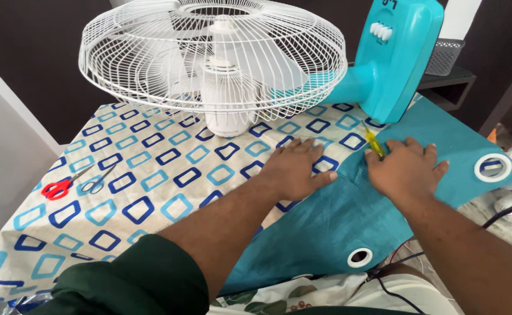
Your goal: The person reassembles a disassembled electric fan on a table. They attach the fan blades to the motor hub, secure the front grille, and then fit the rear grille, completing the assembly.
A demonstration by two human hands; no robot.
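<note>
head cam | looks down, forward | close over table (151,192) | single view

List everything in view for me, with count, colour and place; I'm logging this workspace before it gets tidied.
Table fan: one, white grille and blades, turquoise base, lying on the table at the top.
Patterned tablecloth: one, cream with blue and turquoise squares, covering the table.
Turquoise cloth: one, with white eyelet rings, spread over the table's right side.
Screwdriver: one, yellow handle, beside the fan base, at the right hand's fingers.
Red-handled scissors: one, left on the tablecloth.
Small scissors: one, grey handles, beside the red pair.
Mesh basket: one, grey, shelf at upper right.
Left hand: flat, palm down, at the cloth's edge.
Right hand: flat on the turquoise cloth.
</note>
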